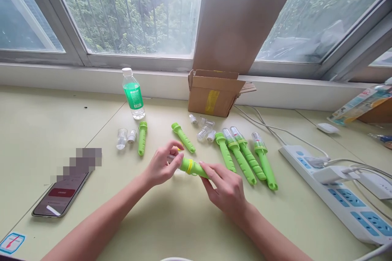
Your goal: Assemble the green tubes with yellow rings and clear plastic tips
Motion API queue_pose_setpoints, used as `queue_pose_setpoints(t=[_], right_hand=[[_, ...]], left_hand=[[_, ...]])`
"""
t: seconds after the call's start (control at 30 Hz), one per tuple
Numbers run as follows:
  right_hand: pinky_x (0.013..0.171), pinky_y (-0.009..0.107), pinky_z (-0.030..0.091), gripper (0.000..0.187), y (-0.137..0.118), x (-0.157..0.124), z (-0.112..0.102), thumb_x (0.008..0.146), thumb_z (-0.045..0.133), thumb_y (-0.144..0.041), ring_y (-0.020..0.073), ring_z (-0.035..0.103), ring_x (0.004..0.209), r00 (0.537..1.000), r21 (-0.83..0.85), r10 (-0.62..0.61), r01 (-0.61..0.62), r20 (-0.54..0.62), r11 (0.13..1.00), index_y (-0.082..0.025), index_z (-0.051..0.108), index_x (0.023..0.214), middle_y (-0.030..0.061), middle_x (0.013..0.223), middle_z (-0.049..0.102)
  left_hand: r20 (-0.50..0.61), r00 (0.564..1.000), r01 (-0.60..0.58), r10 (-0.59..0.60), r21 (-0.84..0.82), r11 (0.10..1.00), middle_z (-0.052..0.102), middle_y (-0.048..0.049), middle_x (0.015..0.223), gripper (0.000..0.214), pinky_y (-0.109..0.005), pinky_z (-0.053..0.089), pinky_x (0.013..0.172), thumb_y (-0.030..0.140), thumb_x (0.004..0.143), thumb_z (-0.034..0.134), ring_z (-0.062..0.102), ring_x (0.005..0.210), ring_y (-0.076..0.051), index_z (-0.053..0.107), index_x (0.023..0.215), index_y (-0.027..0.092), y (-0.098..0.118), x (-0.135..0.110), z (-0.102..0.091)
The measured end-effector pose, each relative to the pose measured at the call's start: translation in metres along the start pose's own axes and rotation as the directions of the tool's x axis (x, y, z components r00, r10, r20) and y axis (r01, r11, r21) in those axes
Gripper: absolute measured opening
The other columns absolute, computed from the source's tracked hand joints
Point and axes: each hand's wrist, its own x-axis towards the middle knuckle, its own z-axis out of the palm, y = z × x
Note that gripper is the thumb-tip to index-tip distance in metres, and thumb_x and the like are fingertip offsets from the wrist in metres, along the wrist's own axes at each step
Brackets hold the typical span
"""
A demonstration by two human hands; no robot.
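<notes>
My right hand (225, 185) is closed round the lower part of a green plastic stick handle (186, 166), which has a ribbed, threaded end and a yellow ring. At that threaded end, the fingers of my left hand (165, 163) pinch a small clear ribbed plastic piece (170, 158), partly hidden by them. Beyond my hands lies a loose green handle (183, 138). Another handle (142, 138) rests further left, beside a clear plastic cup (121, 138) and a small white-based clear piece (132, 136). Right of my hands are several green sticks (241, 157), most with clear tops.
More clear pieces (204, 130) lie before an open cardboard box (211, 96). A bottle with a green label (134, 96) stands near the window. At left is a phone (61, 193); at right, a power strip (337, 195) with plugs and cables (275, 130).
</notes>
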Motion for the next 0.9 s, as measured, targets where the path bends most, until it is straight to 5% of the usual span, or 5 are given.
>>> queue_pose_setpoints(t=[0.27, 0.53, 0.7, 0.9], right_hand=[[0.059, 0.022, 0.045, 0.024, 0.000, 0.005, -0.001, 0.083, 0.064, -0.015, 0.0145, 0.064, 0.073, 0.989, 0.012, 0.116, -0.115, -0.092, 0.993, -0.016, 0.057, 0.106, 0.0074, 0.091, 0.068], [0.058, 0.025, 0.043, 0.015, 0.002, 0.003, -0.002, 0.088, 0.056, -0.019, 0.0165, 0.062, 0.067, 0.990, 0.011, 0.142, -0.142, 0.021, 0.990, -0.015, 0.059, 0.102, 0.0060, 0.080, 0.067], [0.061, 0.026, 0.045, 0.025, 0.004, 0.003, -0.001, 0.089, 0.056, -0.026, 0.0179, 0.064, 0.070, 0.982, 0.057, 0.169, -0.175, 0.087, 0.983, -0.014, 0.055, 0.111, 0.0086, 0.088, 0.068], [0.060, 0.025, 0.044, 0.014, 0.006, 0.004, -0.004, 0.090, 0.052, -0.025, 0.0160, 0.061, 0.064, 0.960, 0.087, 0.211, -0.230, 0.186, 0.969, -0.016, 0.058, 0.100, 0.0055, 0.080, 0.066]], left_hand=[[-0.125, 0.979, 0.103, -0.162, -0.382, 0.918, 0.062, 0.0003, 0.071, 0.039, -0.027, 0.055, 0.056, 0.036, 0.072, 0.073, 0.063, 0.058, -0.013, 0.050, 0.097, 0.016, -0.005, 0.010, 0.001], [-0.116, 0.983, 0.086, -0.143, -0.402, 0.912, 0.068, -0.0038, 0.084, 0.033, -0.027, 0.056, 0.068, 0.030, 0.072, 0.075, 0.064, 0.074, -0.014, 0.058, 0.096, 0.016, -0.013, 0.011, 0.004], [-0.095, 0.984, 0.099, -0.147, -0.391, 0.915, 0.070, -0.0052, 0.090, 0.034, -0.029, 0.055, 0.078, 0.029, 0.071, 0.076, 0.066, 0.082, -0.016, 0.059, 0.097, 0.017, -0.017, 0.011, 0.002], [-0.063, 0.985, 0.124, -0.161, -0.390, 0.912, 0.069, -0.0072, 0.094, 0.035, -0.032, 0.055, 0.077, 0.030, 0.069, 0.077, 0.067, 0.084, -0.018, 0.059, 0.095, 0.016, -0.017, 0.011, 0.000]])
